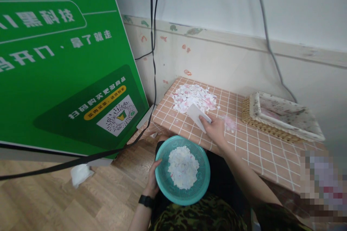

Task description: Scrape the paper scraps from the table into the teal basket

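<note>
My left hand grips the rim of a round turquoise plastic colander above my lap, just off the table's front edge. A mound of small white paper scraps lies inside it. My right hand is closed on a flat white scraper-like card over the table. The far end of this card meets the near side of a larger pile of white and pink paper scraps. Beside my right fingers lies a small heap of pink scraps.
A checked brown cloth covers the table. At its right back stands a lined wicker basket against the wall. A big green sign panel stands at left, with a black strap hanging before it. A white plastic bag lies on the floor.
</note>
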The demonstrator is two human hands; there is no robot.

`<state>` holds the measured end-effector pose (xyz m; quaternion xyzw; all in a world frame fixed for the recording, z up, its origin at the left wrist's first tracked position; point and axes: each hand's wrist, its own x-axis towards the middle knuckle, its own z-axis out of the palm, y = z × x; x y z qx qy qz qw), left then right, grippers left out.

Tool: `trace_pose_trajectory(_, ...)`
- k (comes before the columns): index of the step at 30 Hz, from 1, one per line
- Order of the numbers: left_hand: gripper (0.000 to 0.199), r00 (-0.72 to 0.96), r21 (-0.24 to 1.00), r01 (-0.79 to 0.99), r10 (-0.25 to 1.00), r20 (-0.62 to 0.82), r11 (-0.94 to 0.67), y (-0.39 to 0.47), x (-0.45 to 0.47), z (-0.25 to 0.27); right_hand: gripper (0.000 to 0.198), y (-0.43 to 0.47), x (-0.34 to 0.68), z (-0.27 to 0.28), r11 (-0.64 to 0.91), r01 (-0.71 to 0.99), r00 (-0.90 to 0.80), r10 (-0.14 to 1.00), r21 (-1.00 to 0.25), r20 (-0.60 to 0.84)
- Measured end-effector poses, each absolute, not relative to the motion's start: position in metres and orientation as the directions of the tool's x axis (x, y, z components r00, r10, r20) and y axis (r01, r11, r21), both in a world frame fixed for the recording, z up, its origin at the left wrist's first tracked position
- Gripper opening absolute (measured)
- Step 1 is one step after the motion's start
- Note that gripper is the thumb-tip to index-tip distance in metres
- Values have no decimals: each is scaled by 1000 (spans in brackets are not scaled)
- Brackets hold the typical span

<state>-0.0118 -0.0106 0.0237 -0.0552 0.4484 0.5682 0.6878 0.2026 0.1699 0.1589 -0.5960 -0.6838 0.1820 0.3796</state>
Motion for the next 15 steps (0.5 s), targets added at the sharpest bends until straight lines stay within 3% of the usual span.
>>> trace_pose_trajectory(7,24,-45,425,-830,716,-696,361,-10,-12,24,37,165,210,162,269,674,-67,950,-688,306)
trace_pose_trajectory(15,23,-115,481,-814,721,-683,326,-10,-13,22,38,172,236,166,246,700,-3,940,-671,341)
